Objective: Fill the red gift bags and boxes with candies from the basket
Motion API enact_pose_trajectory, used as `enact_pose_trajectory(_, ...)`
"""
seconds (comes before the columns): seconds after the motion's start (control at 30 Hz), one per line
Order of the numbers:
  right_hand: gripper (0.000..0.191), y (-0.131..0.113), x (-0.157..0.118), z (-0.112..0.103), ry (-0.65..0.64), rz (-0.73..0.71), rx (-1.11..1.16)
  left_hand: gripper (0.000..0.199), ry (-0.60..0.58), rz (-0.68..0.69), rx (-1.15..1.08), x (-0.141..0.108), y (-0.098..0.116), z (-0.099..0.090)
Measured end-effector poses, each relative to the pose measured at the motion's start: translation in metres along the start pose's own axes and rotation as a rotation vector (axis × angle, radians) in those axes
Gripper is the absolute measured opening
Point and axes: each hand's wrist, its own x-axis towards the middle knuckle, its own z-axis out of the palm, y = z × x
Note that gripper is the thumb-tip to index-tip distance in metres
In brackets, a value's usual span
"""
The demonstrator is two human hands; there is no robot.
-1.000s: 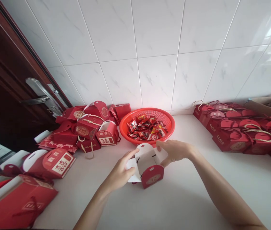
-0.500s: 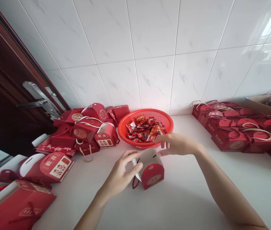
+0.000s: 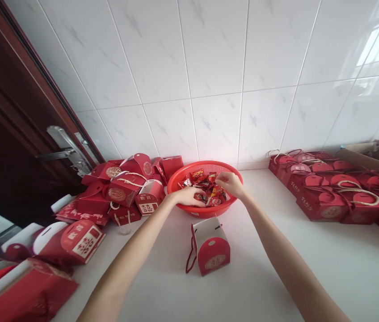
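Observation:
Both hands reach into a red plastic basket [image 3: 189,209] that holds several wrapped sweets [image 3: 215,200]. At its left front, my left hand [image 3: 191,197] touches the sweets with its fingers apart. My right hand [image 3: 229,182] is over the right side of the basket, its fingers bent together at the sweets; whatever they hold is too small to make out. In front of the basket a small red gift box [image 3: 213,256] stands on the white table, its pale top flaps up and a dark red cord loop at its left.
Piled red boxes [image 3: 125,190] lie left of the basket, with more boxes [image 3: 82,241] at the near left. Rows of closed red boxes [image 3: 323,208] stand at the right beside a cardboard carton [image 3: 370,161]. A tiled wall rises behind; a dark door is at the left.
My left hand has let go of the gift box and moved up into the basket. My right hand has moved from beside the box to the sweets. The view has tilted up slightly.

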Motion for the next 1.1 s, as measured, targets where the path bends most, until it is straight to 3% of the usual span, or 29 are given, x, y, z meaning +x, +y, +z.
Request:
enact_pose_trajectory(0.1,0.007,0.006,0.001,0.003,-0.030,0.019,-0.043,0.069,-0.180,-0.014,0.187,0.020,-0.002,0.007)
enact_pose_trajectory(0.23,0.006,0.008,0.000,0.003,-0.122,0.039,-0.130,0.081,-0.238,-0.048,0.277,0.034,-0.001,0.011)
enact_pose_trajectory(0.47,0.034,0.003,0.001,0.004,-0.300,0.071,-0.359,0.079,-0.169,-0.001,0.237,0.033,0.007,0.011)
enact_pose_trajectory(0.57,0.050,0.001,0.001,0.005,-0.358,0.093,-0.432,0.070,-0.126,-0.008,0.224,0.034,0.006,0.013)
enact_pose_trajectory(0.67,0.052,0.000,0.000,0.004,-0.389,0.104,-0.475,0.059,-0.107,0.005,0.213,0.037,0.003,0.014)
enact_pose_trajectory(0.77,0.045,-0.001,0.000,0.004,-0.393,0.100,-0.492,0.046,0.003,0.029,0.144,0.039,-0.001,0.013)
enact_pose_trajectory(0.93,0.042,-0.002,-0.001,0.002,-0.406,0.083,-0.488,0.029,0.330,0.128,-0.132,0.038,-0.004,0.012)
enact_pose_trajectory(1.0,0.043,-0.002,-0.001,0.002,-0.410,0.077,-0.482,0.025,0.385,0.116,-0.201,0.037,-0.005,0.013)
enact_pose_trajectory(1.1,0.044,-0.003,-0.002,0.002,-0.406,0.078,-0.481,0.040,0.412,0.052,-0.207,0.035,-0.006,0.014)
